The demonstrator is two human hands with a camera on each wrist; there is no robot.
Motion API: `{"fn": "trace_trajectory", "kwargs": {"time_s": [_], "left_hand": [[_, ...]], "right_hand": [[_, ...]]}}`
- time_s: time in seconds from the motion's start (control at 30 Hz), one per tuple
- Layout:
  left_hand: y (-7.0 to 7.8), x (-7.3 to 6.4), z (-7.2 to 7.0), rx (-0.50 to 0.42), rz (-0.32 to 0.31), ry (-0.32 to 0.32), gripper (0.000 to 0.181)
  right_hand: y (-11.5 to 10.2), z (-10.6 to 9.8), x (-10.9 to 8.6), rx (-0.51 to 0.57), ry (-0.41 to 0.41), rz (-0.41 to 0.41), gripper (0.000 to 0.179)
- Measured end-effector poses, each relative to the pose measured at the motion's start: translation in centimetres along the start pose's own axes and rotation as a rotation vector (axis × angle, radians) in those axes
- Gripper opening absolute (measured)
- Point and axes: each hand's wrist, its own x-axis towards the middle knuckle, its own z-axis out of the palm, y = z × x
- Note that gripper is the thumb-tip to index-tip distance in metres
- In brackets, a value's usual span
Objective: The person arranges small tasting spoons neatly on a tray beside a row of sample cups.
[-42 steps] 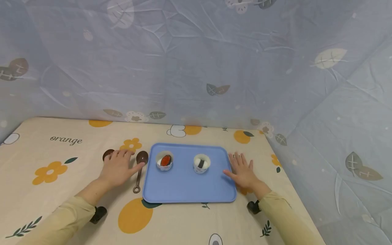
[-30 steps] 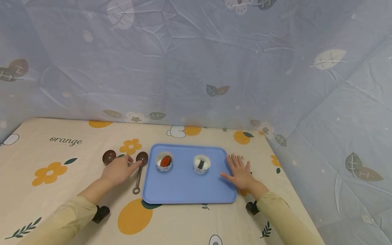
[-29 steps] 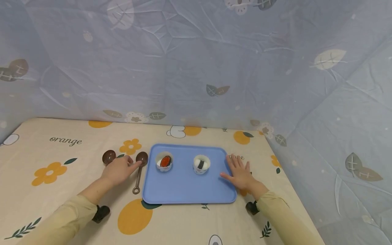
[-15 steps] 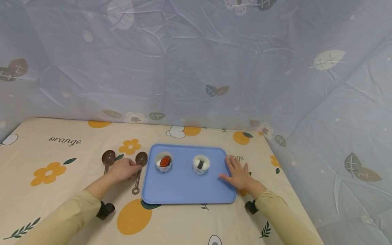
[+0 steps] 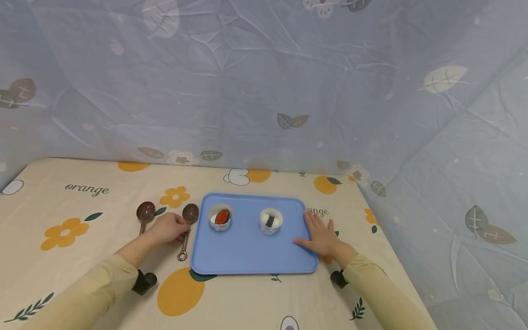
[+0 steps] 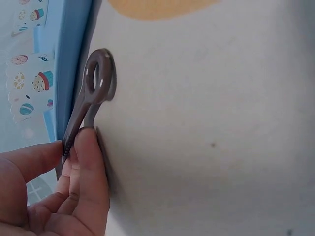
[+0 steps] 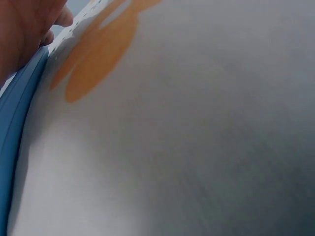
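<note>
My left hand (image 5: pixel 167 228) pinches the handle of a brown spoon (image 5: pixel 190 213) lying left of the tray. In the left wrist view, thumb and fingers close on the handle (image 6: pixel 76 117) below its ring end, which stands slightly over the cloth. A second brown spoon (image 5: pixel 145 211) lies farther left, its lower handle hidden by my left arm. My right hand (image 5: pixel 323 237), fingers straight, rests at the right edge of the blue tray (image 5: pixel 247 254). Only part of that hand (image 7: pixel 24 34) shows in the right wrist view, over the tray's rim.
On the tray stand two white patterned paper cups. The left cup (image 5: pixel 220 227) holds a red-topped sushi piece (image 5: pixel 222 216); the right cup (image 5: pixel 270 230) holds a white piece with a black band (image 5: pixel 270 221). A printed cloth (image 5: pixel 103 229) covers the table; a grey-blue curtain (image 5: pixel 247 91) rises behind.
My left hand has come down from above the two spoons, its fingers drawing together onto the right spoon's handle. The right hand has shifted slightly left onto the tray's edge.
</note>
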Motion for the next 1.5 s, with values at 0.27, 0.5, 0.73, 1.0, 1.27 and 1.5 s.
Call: {"fn": "trace_trajectory", "kwargs": {"time_s": [0.27, 0.5, 0.73, 1.0, 1.27, 1.5], "left_hand": [[0.0, -0.1, -0.2, -0.083, -0.042, -0.045, 0.018], [0.3, -0.2, -0.4, -0.099, -0.051, -0.065, 0.018], [0.7, -0.3, -0.8, -0.127, -0.026, -0.077, 0.018], [0.8, 0.0, -1.4, -0.13, 0.02, -0.087, 0.024], [1.3, -0.3, -1.6, -0.189, 0.019, -0.095, 0.023], [2.0, -0.7, -1.9, -0.251, 0.024, -0.104, 0.03]], "right_hand": [[-0.2, -0.2, -0.1, -0.023, 0.003, -0.009, 0.095], [-0.3, -0.3, -0.2, -0.026, 0.01, -0.01, 0.095], [-0.4, -0.4, -0.1, -0.034, 0.012, -0.008, 0.095], [-0.3, -0.3, -0.1, -0.03, -0.002, -0.006, 0.095], [-0.4, -0.5, -0.2, -0.022, -0.008, -0.003, 0.095], [-0.6, -0.6, -0.2, -0.024, -0.002, -0.007, 0.095]]}}
